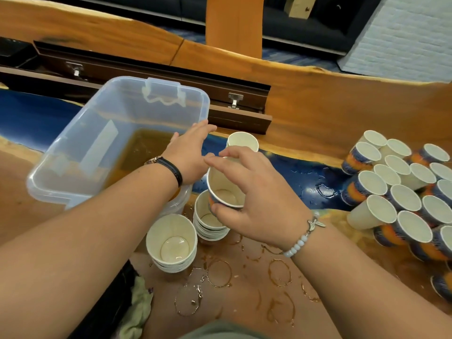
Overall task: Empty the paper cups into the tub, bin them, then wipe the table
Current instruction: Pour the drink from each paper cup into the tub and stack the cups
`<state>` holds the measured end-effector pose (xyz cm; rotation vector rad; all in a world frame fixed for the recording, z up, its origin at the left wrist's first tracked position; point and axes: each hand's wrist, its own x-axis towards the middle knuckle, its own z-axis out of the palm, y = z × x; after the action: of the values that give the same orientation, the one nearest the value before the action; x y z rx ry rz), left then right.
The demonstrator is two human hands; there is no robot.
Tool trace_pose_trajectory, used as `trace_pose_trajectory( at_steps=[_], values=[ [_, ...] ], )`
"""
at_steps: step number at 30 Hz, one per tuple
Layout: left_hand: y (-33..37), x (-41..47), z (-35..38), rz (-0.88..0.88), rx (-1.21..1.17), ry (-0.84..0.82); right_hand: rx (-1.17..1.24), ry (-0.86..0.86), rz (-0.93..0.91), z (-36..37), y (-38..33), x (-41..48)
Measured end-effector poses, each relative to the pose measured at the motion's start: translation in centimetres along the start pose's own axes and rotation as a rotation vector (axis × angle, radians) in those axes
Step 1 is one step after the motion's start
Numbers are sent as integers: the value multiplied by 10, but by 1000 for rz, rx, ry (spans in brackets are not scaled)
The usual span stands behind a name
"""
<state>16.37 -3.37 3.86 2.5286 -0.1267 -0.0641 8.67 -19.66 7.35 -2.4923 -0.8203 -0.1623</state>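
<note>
My right hand [254, 199] grips a paper cup [226, 189] by its rim, tilted towards me, just above a stack of nested cups [210, 222]. The held cup looks drained, with only a wet bottom. My left hand [189, 152] reaches forward with straight fingers past the near corner of the clear plastic tub [73, 155], which holds brown liquid. One upright cup [242, 141] stands just beyond both hands. A second nested stack [171, 243] sits at the front, beside the tub.
Several upright paper cups [401, 189] crowd the table's right side. Brown ring stains and drips [220, 272] mark the wooden table in front of me. A greenish cloth [139, 304] hangs at the near edge. A dark hinged box [151, 77] lies behind the tub.
</note>
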Motion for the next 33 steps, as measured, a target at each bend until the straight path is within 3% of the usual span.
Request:
trace_pose_trajectory(
  at_steps=[9,16,20,24,30,33],
  values=[
    [6,-5,0,-30,-40,42,-155,-202,212,31,5,-13],
    [3,-3,2,-27,-22,63,-332,-235,153,50,7,-26],
    [9,0,0,-9,143,52,-300,-64,193,22,27,-35],
    [33,11,1,35,397,25,-459,-38,490,-24,91,-56],
    [133,34,44,218,296,-8,-656,-89,1003,-72,206,-127],
    [184,37,96,315,250,-107,-675,-194,1023,-83,240,-153]
  ],
)
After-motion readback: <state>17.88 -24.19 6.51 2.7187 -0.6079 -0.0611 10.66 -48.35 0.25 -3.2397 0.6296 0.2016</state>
